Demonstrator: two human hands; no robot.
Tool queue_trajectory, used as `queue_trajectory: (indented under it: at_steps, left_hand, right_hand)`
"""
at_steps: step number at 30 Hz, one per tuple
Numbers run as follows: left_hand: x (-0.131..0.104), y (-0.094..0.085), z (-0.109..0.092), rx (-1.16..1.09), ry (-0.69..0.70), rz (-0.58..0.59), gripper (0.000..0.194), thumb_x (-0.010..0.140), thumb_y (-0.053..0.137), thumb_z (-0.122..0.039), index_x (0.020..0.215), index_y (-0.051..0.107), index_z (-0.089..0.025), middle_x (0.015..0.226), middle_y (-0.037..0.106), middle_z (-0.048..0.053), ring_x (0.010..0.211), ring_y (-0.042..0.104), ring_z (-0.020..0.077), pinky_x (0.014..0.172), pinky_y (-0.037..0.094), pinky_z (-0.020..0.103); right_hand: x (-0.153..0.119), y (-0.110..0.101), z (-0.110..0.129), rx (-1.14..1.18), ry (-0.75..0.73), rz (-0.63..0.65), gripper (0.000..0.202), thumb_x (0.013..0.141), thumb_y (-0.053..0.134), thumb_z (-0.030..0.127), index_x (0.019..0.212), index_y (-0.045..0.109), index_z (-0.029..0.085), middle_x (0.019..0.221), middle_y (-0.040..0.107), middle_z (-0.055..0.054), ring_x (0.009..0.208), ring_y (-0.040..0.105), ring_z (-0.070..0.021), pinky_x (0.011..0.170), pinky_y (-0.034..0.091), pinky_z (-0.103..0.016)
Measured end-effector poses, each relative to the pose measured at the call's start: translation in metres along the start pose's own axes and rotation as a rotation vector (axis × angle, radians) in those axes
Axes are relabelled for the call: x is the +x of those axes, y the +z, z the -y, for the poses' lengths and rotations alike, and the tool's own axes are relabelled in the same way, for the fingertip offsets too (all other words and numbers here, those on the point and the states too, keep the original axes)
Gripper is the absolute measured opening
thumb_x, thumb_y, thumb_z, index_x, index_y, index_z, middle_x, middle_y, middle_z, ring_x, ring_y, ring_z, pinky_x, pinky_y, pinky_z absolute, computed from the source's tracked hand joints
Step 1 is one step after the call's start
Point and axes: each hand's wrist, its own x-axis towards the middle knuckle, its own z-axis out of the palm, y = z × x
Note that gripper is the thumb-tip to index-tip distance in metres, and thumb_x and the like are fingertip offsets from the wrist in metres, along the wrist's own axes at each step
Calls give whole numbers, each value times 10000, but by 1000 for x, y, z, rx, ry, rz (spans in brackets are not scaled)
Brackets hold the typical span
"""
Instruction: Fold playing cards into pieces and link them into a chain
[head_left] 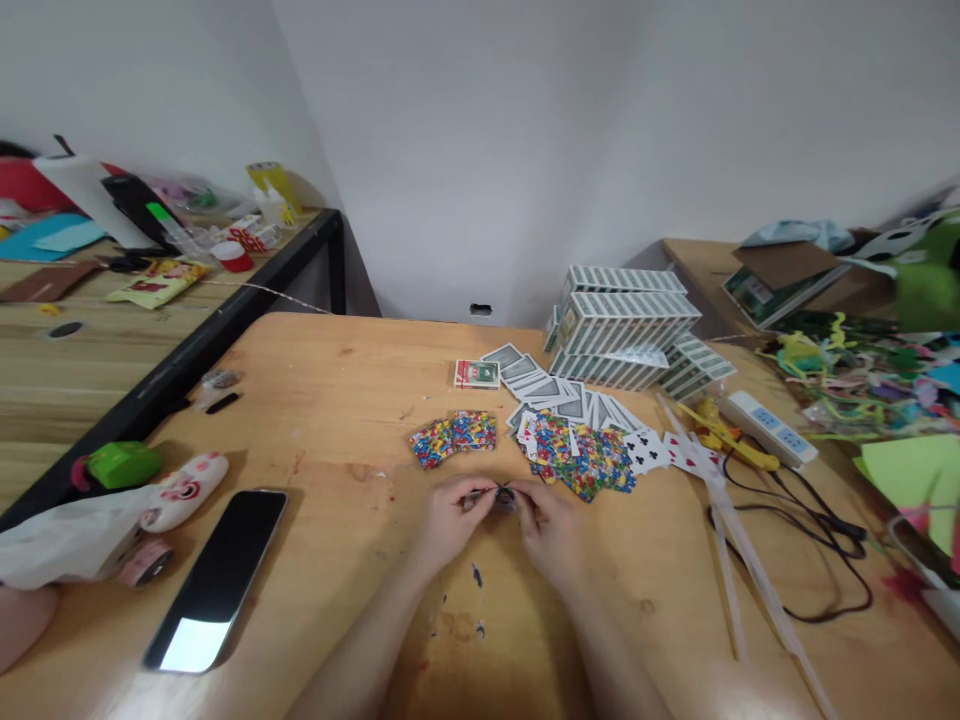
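Observation:
My left hand point(454, 515) and my right hand point(546, 520) meet over the middle of the wooden table point(315, 560). Between their pinched fingertips is a small dark item point(504, 493), too small and blurred to name. Just beyond my left hand lie colorful patterned cards point(472, 430) in a small spread. A larger spread of the same colorful cards point(581, 455) lies past my right hand, with some face-up cards point(646, 450) at its right end. Grey-backed cards point(551, 392) fan out behind them. A card box point(477, 374) lies flat farther back.
Striped boxes point(626, 320) are stacked at the back right. A power strip point(771, 428), yellow tool, black cable point(810, 530) and clear strips point(750, 560) lie at right. A phone point(217, 580), white toy point(184, 492) and green item point(124, 464) are at left. Small dark scraps lie between my forearms.

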Motion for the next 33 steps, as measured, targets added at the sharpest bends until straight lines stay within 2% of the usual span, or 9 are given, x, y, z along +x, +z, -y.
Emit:
queue_trajectory:
  at_steps: [5,13,15,17,19,21,26,33]
  left_hand:
    - [-3,1,-1,-6,-43,67,227,735,532,-213,887,694,-166,668,690,29,477,526,92,484,428,198]
    - [-1,-6,-2,-105,-159,171,281,697,518,-158,929,675,-166,670,673,11,510,536,93,502,428,191]
    - [1,-8,-1,-176,-169,165,250,717,518,-184,917,666,-161,701,672,19,563,566,110,539,451,205]
    - [4,-9,-1,-274,-165,143,229,747,506,-211,916,649,-158,807,679,41,700,607,140,643,480,238]
    - [6,-9,1,-351,-158,112,228,774,486,-230,933,634,-160,906,672,55,824,609,164,745,478,274]
    - [8,-7,4,-375,-161,84,231,787,476,-244,940,628,-163,930,668,59,861,603,176,785,472,299]
    - [7,-2,11,-357,-180,66,229,789,471,-250,931,627,-164,894,673,59,811,612,179,747,490,308]
    - [5,-2,9,-319,-152,80,203,791,471,-259,875,620,-149,823,662,53,755,612,161,690,494,272]
  right_hand:
    - [-1,1,-4,-31,12,-45,208,814,442,208,862,645,212,797,696,-65,703,649,-190,629,507,-299]
    - [-1,0,-5,19,69,-39,199,788,459,193,841,650,210,789,695,-51,703,639,-184,632,490,-290]
    - [0,-1,-5,59,103,-28,192,791,464,210,843,649,210,796,692,-50,709,634,-183,619,487,-282]
    - [1,-2,-6,105,144,-44,187,794,472,239,837,651,208,797,689,-53,712,630,-185,613,486,-279]
    - [2,-2,-7,156,187,-77,184,794,486,268,830,654,203,789,685,-55,708,623,-185,617,485,-281]
    - [3,-1,-9,214,220,-97,181,789,502,284,822,656,196,764,676,-53,685,614,-180,608,483,-278]
    - [5,1,-9,326,259,-58,171,773,525,281,818,658,183,748,674,-54,648,605,-171,572,478,-268]
    - [6,0,-6,297,247,-43,163,766,517,265,795,658,189,740,662,-46,659,599,-170,575,470,-266]
